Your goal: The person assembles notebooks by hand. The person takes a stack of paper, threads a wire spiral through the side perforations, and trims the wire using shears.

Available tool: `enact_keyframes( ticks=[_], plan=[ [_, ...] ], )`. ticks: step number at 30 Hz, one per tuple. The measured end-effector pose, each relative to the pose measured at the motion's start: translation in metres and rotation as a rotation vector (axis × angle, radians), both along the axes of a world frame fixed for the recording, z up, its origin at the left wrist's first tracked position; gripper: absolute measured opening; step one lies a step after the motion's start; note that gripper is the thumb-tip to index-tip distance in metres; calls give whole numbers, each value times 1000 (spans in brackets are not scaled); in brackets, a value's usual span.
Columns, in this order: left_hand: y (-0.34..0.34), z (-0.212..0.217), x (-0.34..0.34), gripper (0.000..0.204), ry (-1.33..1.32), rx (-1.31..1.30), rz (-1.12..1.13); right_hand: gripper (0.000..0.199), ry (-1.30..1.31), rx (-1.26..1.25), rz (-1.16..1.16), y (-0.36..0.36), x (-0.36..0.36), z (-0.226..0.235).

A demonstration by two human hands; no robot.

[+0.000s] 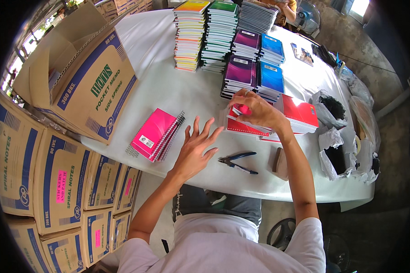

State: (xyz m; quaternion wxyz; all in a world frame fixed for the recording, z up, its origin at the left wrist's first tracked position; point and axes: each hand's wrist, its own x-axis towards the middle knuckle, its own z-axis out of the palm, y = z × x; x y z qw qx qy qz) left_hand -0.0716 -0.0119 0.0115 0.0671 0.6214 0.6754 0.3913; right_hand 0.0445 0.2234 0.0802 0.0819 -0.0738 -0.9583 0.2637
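The counter (157, 82) has open room ahead of the left hand (197, 148), its curved near edge running below both hands, with pliers (227, 160) just short of it. The left hand hovers, fingers spread apart, right of pink notebooks (157, 130); the right hand (256, 110) arches over red notebooks (247, 128), its grip impossible to tell.

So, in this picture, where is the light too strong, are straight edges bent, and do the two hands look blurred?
In the head view, glare washes out the white table beyond the blue notebooks; in the head view, the table's front edge curves and the corners go black; in the head view, left hand and right hand look fairly sharp.
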Motion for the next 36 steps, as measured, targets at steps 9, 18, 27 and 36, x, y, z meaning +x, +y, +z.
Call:
enact_keyframes(
  ticks=[9, 18, 27, 36],
  plan=[
    [34, -1, 12, 65, -1333, 82, -217, 43, 397, 369, -229, -37, 20, 31],
    [8, 27, 4, 63, -1418, -121, -393, 59, 535, 78, -199, -132, 86, -22],
    [-31, -30, 3, 72, -900, -206, -605, 22, 554, -1002, -460, -186, 102, -124],
    [0, 10, 63, 60, 506, -113, -229, 36, 454, -657, -487, -163, 119, -114]
  ],
)
